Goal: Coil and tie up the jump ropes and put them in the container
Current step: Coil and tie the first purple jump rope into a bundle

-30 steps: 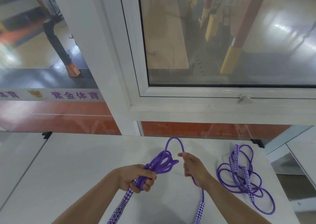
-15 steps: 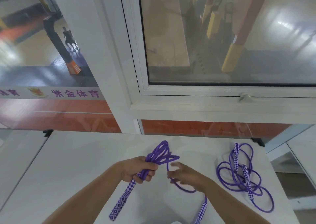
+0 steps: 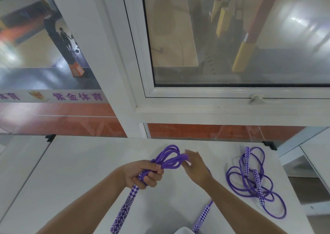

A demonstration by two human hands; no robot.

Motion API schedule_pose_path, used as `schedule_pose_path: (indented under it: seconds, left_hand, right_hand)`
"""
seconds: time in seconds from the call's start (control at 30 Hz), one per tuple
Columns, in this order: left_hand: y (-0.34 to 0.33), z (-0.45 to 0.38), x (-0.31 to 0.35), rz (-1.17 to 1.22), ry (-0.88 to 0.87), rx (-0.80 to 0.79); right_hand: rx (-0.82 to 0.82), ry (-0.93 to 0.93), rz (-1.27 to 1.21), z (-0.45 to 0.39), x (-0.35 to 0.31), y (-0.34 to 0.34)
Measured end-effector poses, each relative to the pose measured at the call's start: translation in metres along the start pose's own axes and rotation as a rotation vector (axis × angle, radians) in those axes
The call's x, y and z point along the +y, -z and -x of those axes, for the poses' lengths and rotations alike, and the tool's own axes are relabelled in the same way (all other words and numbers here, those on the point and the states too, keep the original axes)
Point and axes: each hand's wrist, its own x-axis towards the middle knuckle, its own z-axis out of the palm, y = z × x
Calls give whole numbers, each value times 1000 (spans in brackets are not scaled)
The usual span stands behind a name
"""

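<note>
Head view: left hand (image 3: 142, 174) is gripping the coiled jump rope (image 3: 169, 158) above the desk (image 3: 80, 162); right hand (image 3: 195, 166), fingers loose at the loops, should be wrapping the tail snugly, I judge.

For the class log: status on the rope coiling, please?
Left hand grips coiled rope at its handle. Right hand open, fingers at the loops. Second rope loose on table. No container in view.

Matt white table (image 3: 80, 171), braided purple rope (image 3: 171, 159)
</note>
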Motion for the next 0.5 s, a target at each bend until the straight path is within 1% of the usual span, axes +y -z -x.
schedule_pose_path:
  seconds: [0.07,0.1,0.13,0.2,0.27,0.3,0.37,0.5]
  left_hand:
    - [6,3,2,128,-90,11]
    - [7,4,4,193,-153,62]
    - [9,4,6,244,-220,140]
    - [8,0,9,264,-332,358]
    - [6,-7,8,205,-394,560]
    - [4,-11,6,162,-410,630]
    - [3,-17,3,20,-421,760]
    - [-3,-28,-1,-364,-315,1026]
  right_hand:
    - [-189,-119,-32,5,-9,7]
    - [-229,-103,-22,9,-11,9]
    - [-245,-67,2,14,-15,12]
    - [-298,18,70,22,-20,10]
    - [-365,95,207,24,-25,6]
    - [-379,149,282,24,-26,4]
    - [-418,190,407,23,-30,5]
    - [-526,278,569,25,-42,11]
